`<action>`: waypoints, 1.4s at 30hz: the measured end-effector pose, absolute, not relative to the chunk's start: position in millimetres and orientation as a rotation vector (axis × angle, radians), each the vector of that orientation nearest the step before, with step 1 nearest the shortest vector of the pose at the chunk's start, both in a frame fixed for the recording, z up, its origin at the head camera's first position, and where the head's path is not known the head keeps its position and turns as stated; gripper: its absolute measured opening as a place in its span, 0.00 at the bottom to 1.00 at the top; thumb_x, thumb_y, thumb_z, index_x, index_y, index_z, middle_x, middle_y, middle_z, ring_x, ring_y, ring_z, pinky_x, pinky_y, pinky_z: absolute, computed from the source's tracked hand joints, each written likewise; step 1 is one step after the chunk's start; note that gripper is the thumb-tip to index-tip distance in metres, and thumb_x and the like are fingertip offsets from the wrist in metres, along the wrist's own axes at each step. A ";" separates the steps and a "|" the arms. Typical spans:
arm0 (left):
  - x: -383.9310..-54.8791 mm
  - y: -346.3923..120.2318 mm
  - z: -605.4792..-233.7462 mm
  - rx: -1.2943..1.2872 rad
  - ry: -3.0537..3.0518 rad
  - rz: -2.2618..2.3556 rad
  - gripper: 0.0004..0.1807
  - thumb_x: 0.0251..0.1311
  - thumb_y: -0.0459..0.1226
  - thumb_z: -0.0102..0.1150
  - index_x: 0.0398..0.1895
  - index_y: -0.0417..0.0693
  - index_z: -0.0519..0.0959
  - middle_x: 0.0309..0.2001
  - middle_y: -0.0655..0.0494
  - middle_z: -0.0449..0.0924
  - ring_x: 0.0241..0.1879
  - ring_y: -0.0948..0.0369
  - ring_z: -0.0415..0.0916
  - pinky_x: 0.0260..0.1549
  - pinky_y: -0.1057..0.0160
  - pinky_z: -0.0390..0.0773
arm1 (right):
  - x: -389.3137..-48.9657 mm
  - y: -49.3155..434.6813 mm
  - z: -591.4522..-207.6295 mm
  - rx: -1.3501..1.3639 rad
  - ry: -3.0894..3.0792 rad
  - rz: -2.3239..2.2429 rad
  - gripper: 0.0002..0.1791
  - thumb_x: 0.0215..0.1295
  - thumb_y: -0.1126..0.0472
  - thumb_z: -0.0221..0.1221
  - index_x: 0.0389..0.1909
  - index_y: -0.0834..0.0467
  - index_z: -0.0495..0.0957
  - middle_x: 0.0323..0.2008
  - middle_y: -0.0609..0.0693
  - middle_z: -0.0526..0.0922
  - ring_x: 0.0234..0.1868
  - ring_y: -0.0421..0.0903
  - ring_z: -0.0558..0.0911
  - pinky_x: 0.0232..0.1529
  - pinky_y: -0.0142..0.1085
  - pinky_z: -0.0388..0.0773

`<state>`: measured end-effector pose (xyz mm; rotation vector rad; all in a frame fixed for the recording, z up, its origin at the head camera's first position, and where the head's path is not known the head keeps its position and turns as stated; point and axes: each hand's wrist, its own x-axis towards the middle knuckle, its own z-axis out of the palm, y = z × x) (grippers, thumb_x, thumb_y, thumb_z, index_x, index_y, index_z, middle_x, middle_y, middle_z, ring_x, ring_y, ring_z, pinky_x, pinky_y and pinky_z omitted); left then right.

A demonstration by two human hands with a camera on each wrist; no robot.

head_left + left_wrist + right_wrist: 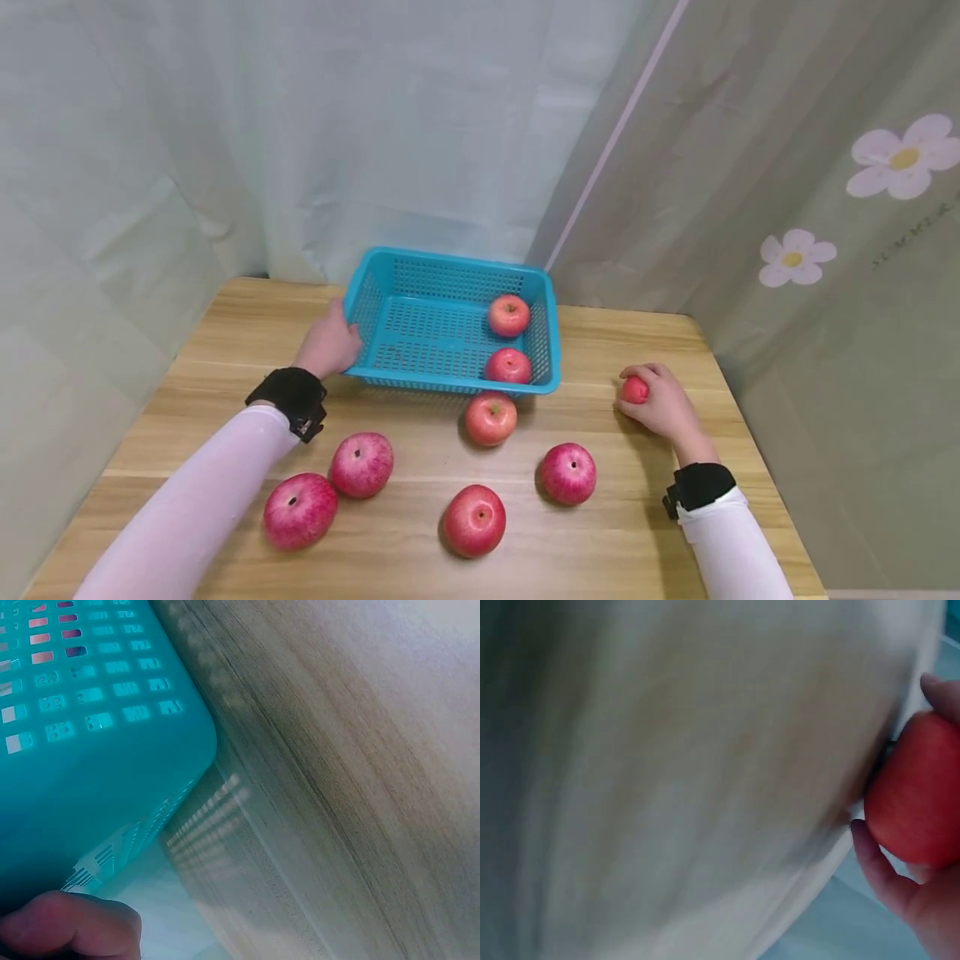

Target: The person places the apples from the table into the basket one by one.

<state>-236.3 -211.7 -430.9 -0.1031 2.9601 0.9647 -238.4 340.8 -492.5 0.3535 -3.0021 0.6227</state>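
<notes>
My left hand grips the left end of a blue plastic basket; in the left wrist view its curled finger shows beside the basket wall. Two apples, a rear one and a front one, lie in the basket's right end. Off to the right, my right hand holds a red apple low over the table, its fingers and thumb around it. The right wrist view shows that apple between fingers and thumb; whether it touches the table I cannot tell.
More apples lie on the wooden table: one close against the basket's front, one at right, one at front centre, and two near the left forearm. Curtains hang behind the table.
</notes>
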 end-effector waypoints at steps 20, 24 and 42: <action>-237.8 -213.9 -431.4 -0.131 2.925 0.985 0.33 0.74 0.35 0.39 0.73 0.25 0.42 0.52 0.24 0.69 0.39 0.40 0.73 0.33 0.47 0.77 | -236.4 325.0 -489.9 0.361 -2.982 0.447 0.17 0.59 0.49 0.69 0.45 0.53 0.80 0.51 0.65 0.71 0.46 0.66 0.71 0.42 0.57 0.78; -238.3 -214.9 -432.8 -0.127 2.922 0.989 0.33 0.74 0.35 0.39 0.72 0.25 0.42 0.52 0.24 0.69 0.40 0.41 0.73 0.34 0.46 0.77 | -236.9 323.3 -490.2 0.376 -2.975 0.420 0.15 0.60 0.51 0.68 0.44 0.53 0.80 0.49 0.64 0.71 0.45 0.65 0.71 0.42 0.56 0.77; -239.6 -212.5 -432.8 -0.154 2.918 0.974 0.34 0.74 0.36 0.39 0.74 0.26 0.40 0.55 0.23 0.68 0.41 0.40 0.73 0.37 0.44 0.77 | -235.9 327.6 -495.2 0.323 -2.986 0.448 0.16 0.64 0.48 0.65 0.47 0.51 0.79 0.53 0.64 0.69 0.48 0.65 0.69 0.39 0.56 0.78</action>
